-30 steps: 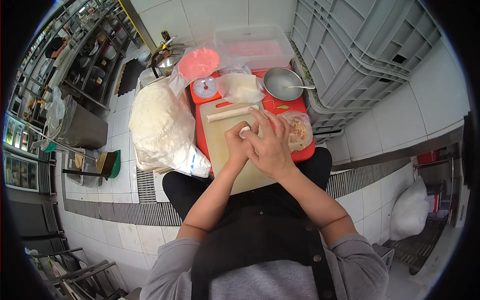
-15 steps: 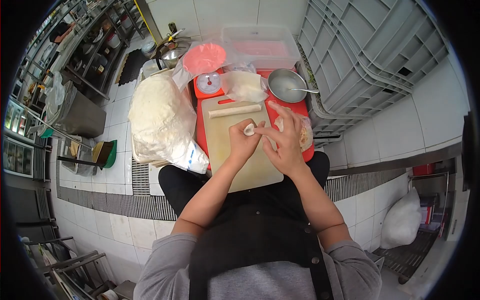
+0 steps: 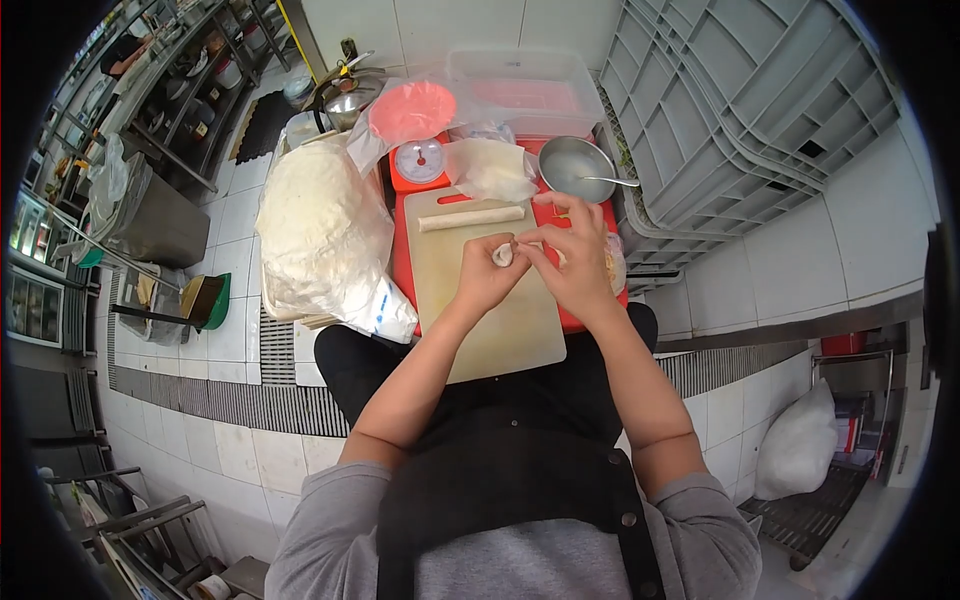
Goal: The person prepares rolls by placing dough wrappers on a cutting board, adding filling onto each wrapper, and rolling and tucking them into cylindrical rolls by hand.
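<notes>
Over the pale cutting board [image 3: 500, 335], my left hand [image 3: 487, 275] is curled round a small piece of white dough [image 3: 503, 255]. The thumb and index finger of my right hand [image 3: 575, 265] are pinched together at the right edge of that piece, its other fingers spread. Whether anything sits inside that pinch is too small to tell. Beyond the hands a white dough roll [image 3: 471, 218] lies across the board's far part. A bag of filling [image 3: 615, 262] is partly hidden behind my right hand.
A large bagged dough mass [image 3: 325, 230] stands at the left. Behind the board are a scale [image 3: 419, 161], a plastic bag [image 3: 490, 168], a metal bowl [image 3: 575, 166] with a spoon and a clear tub [image 3: 525, 90]. Grey crates [image 3: 745, 110] rise at the right.
My right hand's index finger and thumb have come together at the dough piece, where they were apart. The whole view has shifted slightly.
</notes>
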Tool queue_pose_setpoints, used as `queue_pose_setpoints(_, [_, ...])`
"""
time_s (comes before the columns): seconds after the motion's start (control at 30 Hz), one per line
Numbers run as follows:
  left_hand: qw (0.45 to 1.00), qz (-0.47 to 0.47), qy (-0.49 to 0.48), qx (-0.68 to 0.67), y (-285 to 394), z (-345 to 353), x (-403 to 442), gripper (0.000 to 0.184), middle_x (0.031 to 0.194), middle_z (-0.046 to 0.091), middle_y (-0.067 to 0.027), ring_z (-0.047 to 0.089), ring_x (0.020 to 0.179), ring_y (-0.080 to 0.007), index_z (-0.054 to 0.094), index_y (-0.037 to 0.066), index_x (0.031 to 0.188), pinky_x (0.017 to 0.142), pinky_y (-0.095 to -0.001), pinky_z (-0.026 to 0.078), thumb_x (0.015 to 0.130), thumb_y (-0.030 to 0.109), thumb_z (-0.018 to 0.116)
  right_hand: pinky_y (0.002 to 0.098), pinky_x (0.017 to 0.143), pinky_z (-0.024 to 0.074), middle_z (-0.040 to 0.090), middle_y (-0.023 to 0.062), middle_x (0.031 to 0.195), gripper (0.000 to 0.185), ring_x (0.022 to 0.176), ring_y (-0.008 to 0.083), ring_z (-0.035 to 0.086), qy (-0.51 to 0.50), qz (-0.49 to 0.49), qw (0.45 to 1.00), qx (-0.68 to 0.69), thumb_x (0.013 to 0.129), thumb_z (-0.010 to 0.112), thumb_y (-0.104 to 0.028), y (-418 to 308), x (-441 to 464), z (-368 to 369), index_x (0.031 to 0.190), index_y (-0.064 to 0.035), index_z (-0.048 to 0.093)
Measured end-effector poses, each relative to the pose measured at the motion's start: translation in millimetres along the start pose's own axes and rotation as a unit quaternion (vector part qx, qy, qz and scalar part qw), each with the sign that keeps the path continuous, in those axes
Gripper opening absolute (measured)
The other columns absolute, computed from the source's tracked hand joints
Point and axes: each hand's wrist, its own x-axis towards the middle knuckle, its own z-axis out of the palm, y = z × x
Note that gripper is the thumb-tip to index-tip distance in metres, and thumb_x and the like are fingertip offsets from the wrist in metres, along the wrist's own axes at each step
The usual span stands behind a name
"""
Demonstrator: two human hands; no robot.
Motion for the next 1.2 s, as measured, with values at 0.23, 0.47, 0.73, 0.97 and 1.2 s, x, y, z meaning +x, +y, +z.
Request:
queue_pose_setpoints(0.23, [0.998, 0.031, -0.033, -0.046, 5, 1, 2, 0.016, 0.069, 0.061, 0.0014, 0.050, 0.071, -0.0048, 0.065, -0.003, 0.077, 0.065, -0.0268, 0.047, 0.086, 0.007, 0.074, 0.0490, 0.109, 0.0311, 0.058, 0.0057, 0.137, 0.012, 0.129, 0.0319, 0.045, -0.014, -0.022, 0.999, 0.023, 0.072, 0.082, -0.009, -6, 6, 7, 0.081, -0.0131, 0.076])
queue_pose_setpoints(0.47, [0.997, -0.005, -0.049, -0.064, -9, -4, 4, 0.011, 0.061, 0.055, -0.0004, 0.047, 0.066, -0.0047, 0.060, -0.001, 0.067, 0.061, -0.0266, 0.047, 0.075, -0.001, 0.067, 0.0559, 0.118, 0.0215, 0.058, 0.0065, 0.138, 0.013, 0.130, 0.0326, 0.046, -0.054, -0.076, 0.995, -0.037, 0.073, 0.077, -0.015, -19, 3, -1, 0.085, -0.0154, 0.077])
queue_pose_setpoints(0.73, [0.997, 0.013, -0.006, -0.080, -6, -3, 5, 0.018, 0.058, 0.048, 0.0018, 0.043, 0.066, -0.0045, 0.052, 0.000, 0.065, 0.055, -0.0267, 0.040, 0.073, -0.002, 0.067, 0.0650, 0.119, 0.0159, 0.054, 0.0062, 0.143, 0.014, 0.130, 0.0324, 0.046, -0.047, -0.083, 0.993, -0.064, 0.076, 0.072, -0.014, -30, 6, -10, 0.089, -0.0121, 0.075])
queue_pose_setpoints(0.97, [0.998, 0.055, 0.012, -0.033, -13, 1, 1, 0.021, 0.058, 0.048, 0.0007, 0.042, 0.068, -0.0042, 0.051, -0.002, 0.063, 0.054, -0.0274, 0.039, 0.076, 0.000, 0.067, 0.0655, 0.120, 0.0155, 0.053, 0.0071, 0.142, 0.012, 0.132, 0.0332, 0.045, -0.072, -0.072, 0.992, -0.081, 0.079, 0.068, -0.014, -33, 4, -3, 0.090, -0.0101, 0.073])
queue_pose_setpoints(1.2, [0.998, 0.017, 0.022, -0.054, -3, 6, 1, 0.022, 0.058, 0.047, 0.0006, 0.041, 0.068, -0.0043, 0.052, -0.003, 0.064, 0.054, -0.0272, 0.039, 0.078, 0.001, 0.068, 0.0665, 0.120, 0.0147, 0.052, 0.0070, 0.145, 0.014, 0.134, 0.0335, 0.044, -0.061, -0.035, 0.993, -0.098, 0.080, 0.068, -0.015, -36, -4, 5, 0.092, -0.0094, 0.072])
